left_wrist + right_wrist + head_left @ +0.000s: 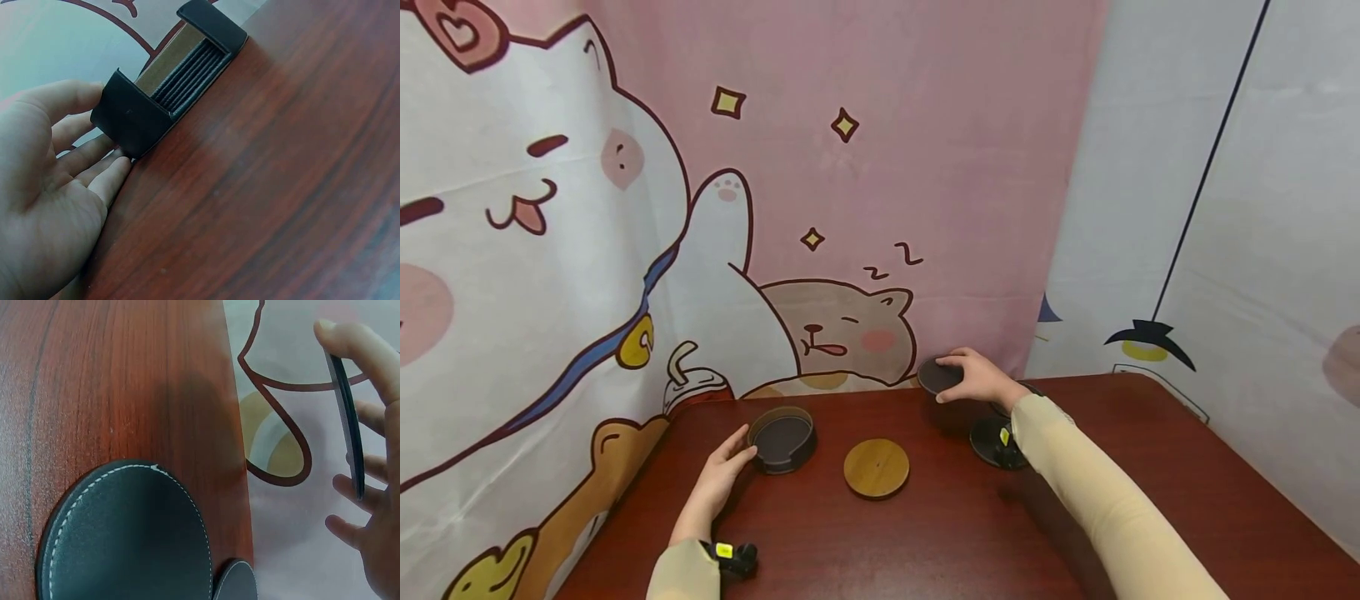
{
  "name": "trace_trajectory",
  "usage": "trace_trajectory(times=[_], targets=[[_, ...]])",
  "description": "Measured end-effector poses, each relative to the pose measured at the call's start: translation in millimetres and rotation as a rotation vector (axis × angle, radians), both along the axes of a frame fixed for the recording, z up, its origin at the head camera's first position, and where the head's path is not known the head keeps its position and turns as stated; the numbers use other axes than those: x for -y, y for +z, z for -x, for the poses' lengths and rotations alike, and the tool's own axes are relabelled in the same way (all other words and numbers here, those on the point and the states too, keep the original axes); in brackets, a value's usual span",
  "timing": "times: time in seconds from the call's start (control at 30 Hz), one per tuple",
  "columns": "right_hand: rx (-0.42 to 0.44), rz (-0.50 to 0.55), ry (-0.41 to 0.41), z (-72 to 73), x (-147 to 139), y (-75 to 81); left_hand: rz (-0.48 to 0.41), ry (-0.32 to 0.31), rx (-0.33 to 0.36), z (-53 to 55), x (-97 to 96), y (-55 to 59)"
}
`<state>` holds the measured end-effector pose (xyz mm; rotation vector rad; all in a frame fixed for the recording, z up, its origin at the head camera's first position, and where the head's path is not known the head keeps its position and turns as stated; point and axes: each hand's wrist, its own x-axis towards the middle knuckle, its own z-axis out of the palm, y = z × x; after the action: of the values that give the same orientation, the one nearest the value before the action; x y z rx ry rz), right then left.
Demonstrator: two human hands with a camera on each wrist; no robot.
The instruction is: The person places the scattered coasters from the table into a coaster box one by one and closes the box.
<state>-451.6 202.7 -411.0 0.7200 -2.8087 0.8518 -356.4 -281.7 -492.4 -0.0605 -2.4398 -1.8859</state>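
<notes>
A round black coaster [936, 377] hangs above the table's far edge, pinched between the thumb and fingers of my right hand [977, 379]. In the right wrist view this coaster [349, 431] shows almost edge-on beside the right hand [378, 425]. My left hand [722, 471] rests at the left side of a black round coaster holder [797, 460]. In the left wrist view, the thumb and fingers of the left hand [56, 175] touch the outer wall of the holder [134, 119]. A stack of black coasters [190, 78] lies inside, visible through its front gap.
A round wooden disc [876, 468] lies mid-table. Below my right wrist, a black coaster [985, 442] lies on the red-brown table [925, 550]; white stitching rings this coaster [125, 531] up close, with a second coaster [237, 581] behind it. A printed cloth [970, 167] hangs behind.
</notes>
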Motion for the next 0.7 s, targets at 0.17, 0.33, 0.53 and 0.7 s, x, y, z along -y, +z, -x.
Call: trace_trajectory(times=[0.17, 0.33, 0.53, 0.7], targets=[[-0.006, -0.019, 0.012, 0.6, 2.4, -2.2, 0.005, 0.0, -0.009, -2.3, -0.9, 3.2], [-0.004, -0.024, 0.021, 0.8, 4.7, -6.9, 0.001, -0.007, -0.02, -3.1, -2.2, 5.3], [-0.009, -0.013, 0.035, -2.8, 13.7, -7.6, -0.007, -0.002, -0.014, -2.4, -2.0, 3.6], [-0.009, -0.019, 0.049, -5.4, 25.9, -7.6, -0.007, -0.007, -0.011, -1.9, -1.3, 2.0]])
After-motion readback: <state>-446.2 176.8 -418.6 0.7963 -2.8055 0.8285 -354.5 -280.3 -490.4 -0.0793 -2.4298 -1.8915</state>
